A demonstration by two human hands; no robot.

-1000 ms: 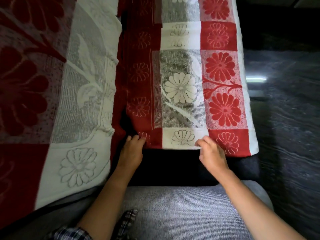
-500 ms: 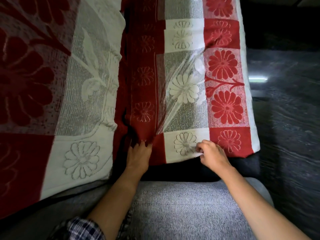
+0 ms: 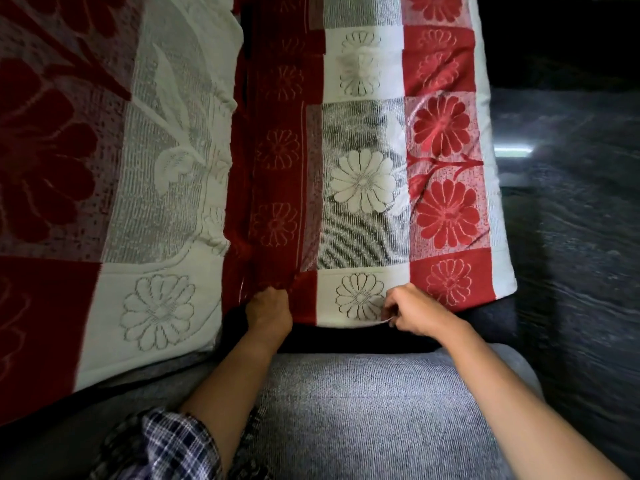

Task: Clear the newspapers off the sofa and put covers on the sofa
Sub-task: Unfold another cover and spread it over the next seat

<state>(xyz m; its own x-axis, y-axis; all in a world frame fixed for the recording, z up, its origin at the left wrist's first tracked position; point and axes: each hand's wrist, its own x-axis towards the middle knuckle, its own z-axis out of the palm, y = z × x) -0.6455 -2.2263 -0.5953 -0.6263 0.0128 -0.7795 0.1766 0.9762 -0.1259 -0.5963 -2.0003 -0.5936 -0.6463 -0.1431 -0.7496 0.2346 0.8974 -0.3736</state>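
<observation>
We see a red and white flower cover (image 3: 363, 181) spread over the sofa in the middle of the frame, running from the top edge down to the hands. Its bottom edge sits just above a dark strip of the sofa (image 3: 346, 339).

The left hand (image 3: 270, 311) is at the red part of that bottom edge, left of center. Its fingers are curled into the bunched red cloth and grip it. The right hand (image 3: 414, 311) is just to the right, at the white square with the stitched flower. It pinches the thin white edge of the cover between its thumb and fingers. The cloth between the two hands lies nearly flat.

A second flower cover (image 3: 156, 202) fills the left side of the frame and touches the first one along a deep fold. Below the hands is a grey woven sofa cushion (image 3: 363, 410). A checked sleeve (image 3: 162, 441) shows at the lower left. On the right is a dark shiny floor (image 3: 571, 237) with a bright streak of light (image 3: 512, 150) on it.
</observation>
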